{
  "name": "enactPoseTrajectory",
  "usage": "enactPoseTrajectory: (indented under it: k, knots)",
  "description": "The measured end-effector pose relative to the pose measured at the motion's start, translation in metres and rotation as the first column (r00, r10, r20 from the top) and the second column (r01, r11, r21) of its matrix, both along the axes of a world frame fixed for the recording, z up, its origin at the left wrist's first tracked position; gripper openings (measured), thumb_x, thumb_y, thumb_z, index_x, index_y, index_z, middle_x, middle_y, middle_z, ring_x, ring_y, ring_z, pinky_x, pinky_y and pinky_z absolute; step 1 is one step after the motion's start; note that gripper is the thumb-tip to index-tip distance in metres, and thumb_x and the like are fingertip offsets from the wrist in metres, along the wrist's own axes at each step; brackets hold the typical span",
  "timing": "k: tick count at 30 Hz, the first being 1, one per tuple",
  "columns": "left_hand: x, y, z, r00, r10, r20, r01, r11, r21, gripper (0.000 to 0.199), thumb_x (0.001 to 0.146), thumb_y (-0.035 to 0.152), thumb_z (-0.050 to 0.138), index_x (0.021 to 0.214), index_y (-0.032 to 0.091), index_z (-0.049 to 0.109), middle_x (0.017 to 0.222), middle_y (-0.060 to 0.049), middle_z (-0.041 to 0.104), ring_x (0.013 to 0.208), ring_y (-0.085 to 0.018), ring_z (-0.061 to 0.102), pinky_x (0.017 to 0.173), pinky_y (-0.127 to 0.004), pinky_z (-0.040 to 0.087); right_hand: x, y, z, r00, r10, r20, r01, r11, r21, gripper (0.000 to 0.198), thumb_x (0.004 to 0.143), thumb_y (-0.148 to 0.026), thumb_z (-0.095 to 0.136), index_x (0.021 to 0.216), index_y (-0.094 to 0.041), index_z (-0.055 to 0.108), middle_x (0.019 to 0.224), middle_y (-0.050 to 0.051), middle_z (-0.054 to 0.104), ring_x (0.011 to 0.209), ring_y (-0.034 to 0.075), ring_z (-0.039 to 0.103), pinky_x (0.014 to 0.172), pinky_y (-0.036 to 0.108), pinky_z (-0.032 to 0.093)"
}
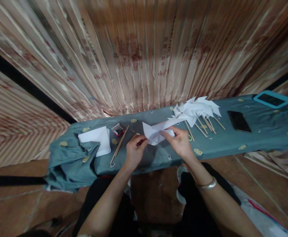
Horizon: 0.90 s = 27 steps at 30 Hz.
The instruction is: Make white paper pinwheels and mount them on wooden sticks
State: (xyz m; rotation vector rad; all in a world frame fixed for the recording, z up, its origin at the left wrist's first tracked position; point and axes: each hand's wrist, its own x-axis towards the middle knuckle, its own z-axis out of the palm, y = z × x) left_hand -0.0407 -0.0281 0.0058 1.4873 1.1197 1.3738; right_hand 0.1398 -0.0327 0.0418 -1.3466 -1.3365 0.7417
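Note:
A white paper pinwheel (156, 134), its blades folded in toward the middle, is held up over the cloth between my two hands. My right hand (179, 140) grips its right side, thumb on top of the paper. At the lower left edge, the fingers of my left hand (135, 148) are pinched together on a corner of the paper. No stick shows on this pinwheel. Behind it to the right lies a pile of white paper pinwheels (195, 110) on wooden sticks (209, 125).
Left on the grey-green cloth (144, 161) are white paper sheets (101, 138), a small open box (118, 129) with dark bits inside, and loose wooden sticks (119, 144). To the right lie a black phone (239, 121) and a blue-framed tablet-like object (272, 98). A curtain (144, 59) hangs behind.

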Motion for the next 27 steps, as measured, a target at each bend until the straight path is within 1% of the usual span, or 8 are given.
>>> enactPoseTrajectory:
  k: [6, 9, 12, 14, 16, 21, 24, 27]
  knots:
    - [0.000, -0.022, -0.014, 0.997, 0.035, 0.064, -0.030, 0.997, -0.074, 0.009, 0.069, 0.026, 0.072, 0.074, 0.020, 0.077, 0.073, -0.004, 0.067, 0.065, -0.014, 0.057, 0.061, -0.025, 0.044, 0.005, -0.007, -0.003, 0.995, 0.099, -0.005, -0.099, 0.992, -0.085, 0.029, 0.066, -0.045, 0.071, 0.067, -0.016, 0.071, 0.060, -0.001, 0.065, 0.057, 0.013, 0.053, 0.057, 0.025, 0.041]
    - [0.001, -0.038, -0.023, 0.986, 0.074, 0.146, -0.047, 0.982, -0.181, 0.008, 0.063, 0.024, 0.075, 0.070, 0.021, 0.077, 0.071, -0.003, 0.066, 0.064, -0.014, 0.056, 0.061, -0.026, 0.044, 0.007, -0.009, -0.007, 0.983, 0.181, 0.008, -0.176, 0.967, -0.184, 0.035, 0.063, -0.051, 0.071, 0.066, -0.015, 0.070, 0.057, -0.001, 0.063, 0.054, 0.013, 0.051, 0.053, 0.025, 0.039]
    - [0.004, -0.058, -0.034, 0.942, 0.147, 0.302, -0.033, 0.936, -0.351, 0.016, 0.054, 0.022, 0.080, 0.069, 0.020, 0.077, 0.067, -0.001, 0.064, 0.058, -0.011, 0.053, 0.057, -0.024, 0.042, 0.008, -0.009, -0.015, 0.957, 0.275, 0.087, -0.238, 0.923, -0.304, 0.038, 0.064, -0.051, 0.069, 0.073, -0.015, 0.072, 0.061, 0.001, 0.065, 0.055, 0.014, 0.053, 0.052, 0.024, 0.039]
    - [0.008, -0.071, -0.042, 0.916, 0.183, 0.357, -0.020, 0.910, -0.414, 0.021, 0.051, 0.023, 0.082, 0.071, 0.019, 0.078, 0.067, 0.000, 0.064, 0.056, -0.010, 0.052, 0.057, -0.024, 0.042, 0.008, -0.009, -0.020, 0.925, 0.340, 0.168, -0.258, 0.889, -0.379, 0.036, 0.065, -0.050, 0.068, 0.075, -0.015, 0.073, 0.063, 0.001, 0.067, 0.057, 0.015, 0.055, 0.051, 0.023, 0.039]
    - [0.011, -0.083, -0.049, 0.899, 0.215, 0.382, -0.020, 0.891, -0.454, 0.024, 0.050, 0.026, 0.082, 0.072, 0.018, 0.078, 0.066, 0.000, 0.064, 0.056, -0.010, 0.052, 0.057, -0.024, 0.042, 0.007, -0.008, -0.024, 0.894, 0.391, 0.218, -0.269, 0.858, -0.437, 0.032, 0.065, -0.047, 0.069, 0.074, -0.016, 0.073, 0.063, 0.001, 0.067, 0.058, 0.014, 0.056, 0.052, 0.023, 0.039]
    - [0.021, -0.106, -0.066, 0.846, 0.303, 0.439, -0.003, 0.826, -0.563, 0.030, 0.049, 0.029, 0.083, 0.074, 0.015, 0.077, 0.064, -0.001, 0.066, 0.057, -0.009, 0.051, 0.058, -0.024, 0.039, 0.002, -0.004, -0.036, 0.837, 0.476, 0.272, -0.266, 0.787, -0.557, 0.019, 0.061, -0.033, 0.073, 0.070, -0.016, 0.074, 0.058, -0.003, 0.063, 0.058, 0.013, 0.055, 0.052, 0.021, 0.039]
    - [0.027, -0.110, -0.073, 0.816, 0.339, 0.468, 0.019, 0.794, -0.608, 0.033, 0.045, 0.030, 0.085, 0.073, 0.013, 0.077, 0.061, -0.001, 0.065, 0.055, -0.008, 0.049, 0.058, -0.024, 0.038, 0.000, 0.002, -0.042, 0.794, 0.517, 0.319, -0.245, 0.754, -0.610, 0.014, 0.062, -0.028, 0.072, 0.070, -0.016, 0.074, 0.059, -0.003, 0.063, 0.060, 0.013, 0.056, 0.054, 0.021, 0.039]
    - [0.032, -0.108, -0.076, 0.784, 0.369, 0.499, 0.047, 0.766, -0.641, 0.034, 0.043, 0.030, 0.086, 0.072, 0.014, 0.076, 0.062, -0.001, 0.065, 0.055, -0.008, 0.050, 0.058, -0.023, 0.037, -0.001, 0.010, -0.044, 0.747, 0.553, 0.369, -0.229, 0.735, -0.638, 0.014, 0.063, -0.027, 0.073, 0.072, -0.017, 0.075, 0.061, -0.003, 0.063, 0.063, 0.013, 0.057, 0.057, 0.021, 0.040]
